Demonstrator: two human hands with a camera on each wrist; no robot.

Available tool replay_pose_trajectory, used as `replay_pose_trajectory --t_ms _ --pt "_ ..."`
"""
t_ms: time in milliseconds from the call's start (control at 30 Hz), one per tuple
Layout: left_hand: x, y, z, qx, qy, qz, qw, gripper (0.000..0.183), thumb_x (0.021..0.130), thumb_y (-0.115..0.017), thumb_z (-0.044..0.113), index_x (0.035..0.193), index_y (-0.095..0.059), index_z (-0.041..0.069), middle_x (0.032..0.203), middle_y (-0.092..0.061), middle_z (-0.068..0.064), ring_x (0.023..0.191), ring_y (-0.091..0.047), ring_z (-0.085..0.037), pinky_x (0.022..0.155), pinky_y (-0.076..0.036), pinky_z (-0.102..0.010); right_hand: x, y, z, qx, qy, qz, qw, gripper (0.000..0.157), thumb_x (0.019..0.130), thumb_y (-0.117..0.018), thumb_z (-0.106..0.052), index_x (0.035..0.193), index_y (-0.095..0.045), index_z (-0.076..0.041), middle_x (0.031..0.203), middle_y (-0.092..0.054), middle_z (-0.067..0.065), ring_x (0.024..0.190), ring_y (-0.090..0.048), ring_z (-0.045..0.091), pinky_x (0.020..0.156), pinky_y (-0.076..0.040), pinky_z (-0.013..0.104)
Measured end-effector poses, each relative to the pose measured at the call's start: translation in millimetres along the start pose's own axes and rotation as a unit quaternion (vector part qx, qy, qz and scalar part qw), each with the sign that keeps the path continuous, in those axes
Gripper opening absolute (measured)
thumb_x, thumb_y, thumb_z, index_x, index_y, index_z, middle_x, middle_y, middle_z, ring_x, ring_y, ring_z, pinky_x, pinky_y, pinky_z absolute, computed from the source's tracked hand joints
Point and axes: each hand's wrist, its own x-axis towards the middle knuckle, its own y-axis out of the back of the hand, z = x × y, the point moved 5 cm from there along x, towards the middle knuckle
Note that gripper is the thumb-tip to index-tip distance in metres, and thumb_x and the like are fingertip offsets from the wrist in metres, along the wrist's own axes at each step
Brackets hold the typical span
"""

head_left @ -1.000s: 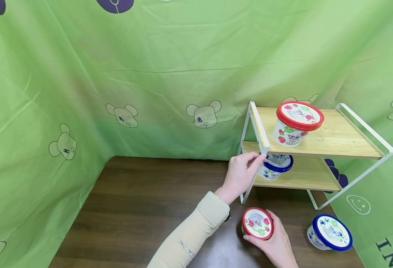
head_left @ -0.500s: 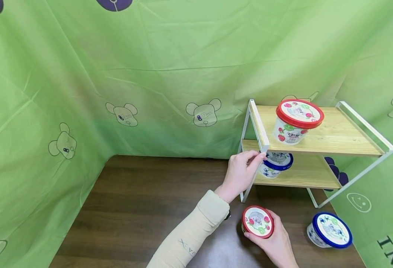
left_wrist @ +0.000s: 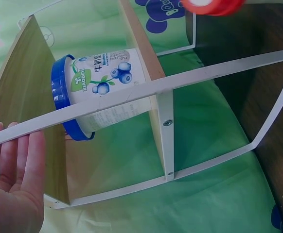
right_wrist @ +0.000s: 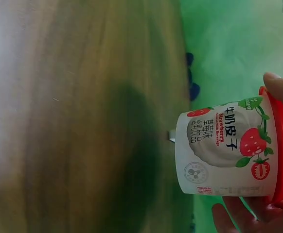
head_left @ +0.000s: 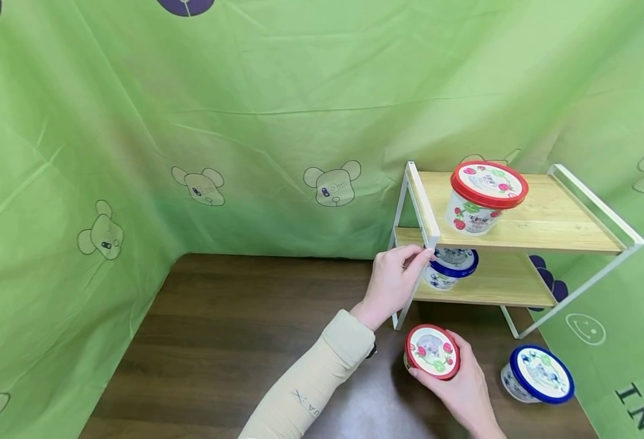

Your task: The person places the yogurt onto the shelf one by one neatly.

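the l hand is up by the rack. its thumb and pointer are nearly closed, pinching the white post at the front l corner, just under the top shelf. in the l wrist view the other fingers lie almost straight behind that post. the arm has a cream sleeve w/ a dark band at the wrist.

the r hand has hold of a strawberry tub w/ a red lid. thumb's on one side and fingers on the other, bent and apart abt as wide as the tub. this tub is in front of the rack, near its l front foot, and looks to be up off the brown table, w/ a dark shadow on the wood. its side shows red berries, green leaves and the word "strawberry".

another red-lid tub stands on the top shelf, near the l end. under it, on the low shelf, is a blueberry tub w/ a blue lid, just inside the l post. one more blue-lid tub sits on the table to the r of the r hand, not touching it.

a green cloth w/ mouse faces hangs at the back & sides.
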Motion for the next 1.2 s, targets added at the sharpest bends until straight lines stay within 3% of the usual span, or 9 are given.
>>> replay_pose_trajectory --t_ms 200,300,467,700,867,1200 --pt "1.0 2.0 -0.5 -0.008 0.0 0.002 1.0 0.029 0.107 -0.057 0.03 0.098 -0.078 0.013 0.084 -0.073 0.005 0.058 -0.045 0.001 0.053 -0.038 -0.015 8 15.7 -3 0.02 -0.023 0.002 1.0 0.109 0.07 -0.095 -0.045 0.149 -0.031 -0.006 0.136 -0.052 0.023 0.119 -0.053 0.039 0.093 -0.046 0.063" --pt "1.6 2.0 -0.4 -0.01 0.001 0.001 1.0 0.029 0.107 -0.057 0.03 0.098 -0.078 0.012 0.085 -0.073 0.003 0.058 -0.045 0.001 0.053 -0.038 -0.016 11 23.3 -5 0.019 -0.027 0.008 0.999 0.109 0.07 -0.095 -0.043 0.15 -0.031 -0.007 0.137 -0.052 0.021 0.12 -0.053 0.037 0.093 -0.049 0.048" --pt "1.7 0.9 -2.3 0.002 0.003 0.007 1.0 0.027 0.106 -0.058 0.029 0.096 -0.079 0.014 0.087 -0.073 0.008 0.062 -0.048 0.004 0.056 -0.04 -0.014 16 36.6 -8 0.014 -0.019 0.03 0.999 0.109 0.069 -0.096 -0.04 0.151 -0.033 -0.007 0.137 -0.053 0.019 0.121 -0.053 0.034 0.083 -0.04 0.024" --pt "1.9 0.8 -1.9 -0.001 0.005 0.012 0.9999 0.026 0.106 -0.06 0.027 0.095 -0.079 0.014 0.084 -0.072 0.009 0.06 -0.046 0.004 0.055 -0.04 -0.014 23 59.6 -15 0.028 -0.013 0.061 0.998 0.109 0.068 -0.098 -0.032 0.154 -0.033 -0.01 0.14 -0.051 0.016 0.121 -0.05 0.03 0.085 -0.034 0.013" --pt "1.8 1.1 -0.8 0.006 0.0 0.015 0.9999 0.025 0.106 -0.06 0.026 0.095 -0.079 0.014 0.085 -0.072 0.009 0.061 -0.047 0.004 0.055 -0.04 -0.013 29 74.3 -20 0.042 -0.018 0.08 0.996 0.108 0.07 -0.097 -0.027 0.155 -0.032 -0.011 0.142 -0.049 0.014 0.122 -0.047 0.026 0.086 -0.033 0.01" --pt "1.6 0.2 -0.7 0.008 -0.002 0.013 0.9999 0.024 0.105 -0.061 0.025 0.095 -0.079 0.014 0.086 -0.073 0.009 0.061 -0.047 0.004 0.055 -0.04 -0.013 40 102.4 -29 0.071 -0.018 0.141 0.987 0.106 0.067 -0.097 -0.012 0.154 -0.038 -0.021 0.143 -0.049 0.004 0.123 -0.043 0.007 0.094 -0.034 0.015"
